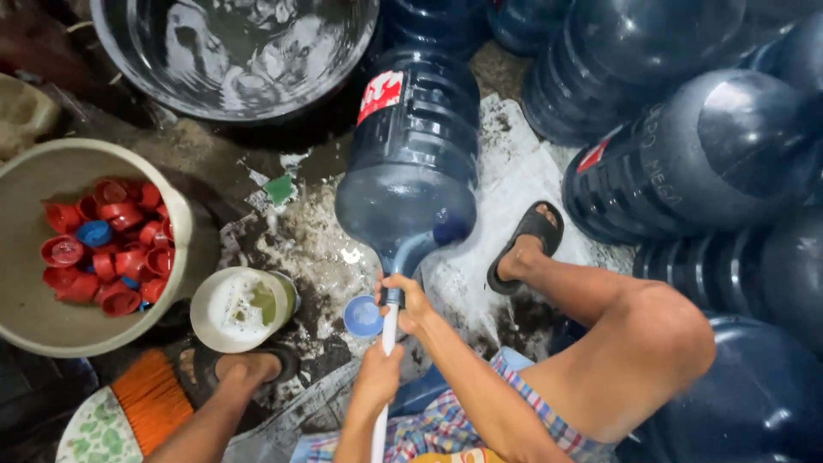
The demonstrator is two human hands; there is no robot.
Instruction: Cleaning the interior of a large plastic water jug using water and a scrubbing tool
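Blue water jug (411, 154) lies tilted on wet floor, centre, neck toward person. Right hand (410, 302) wraps the neck; left hand (377, 377) nearer, fist closed around white rod (383, 386) poked into the mouth. Small blue cap (362, 315) just left of neck.

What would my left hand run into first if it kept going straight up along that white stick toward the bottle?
The left hand grips the white stick, pointing toward the right hand at the neck of the lying blue water bottle. It would likely meet that right hand first, then the bottle's mouth.
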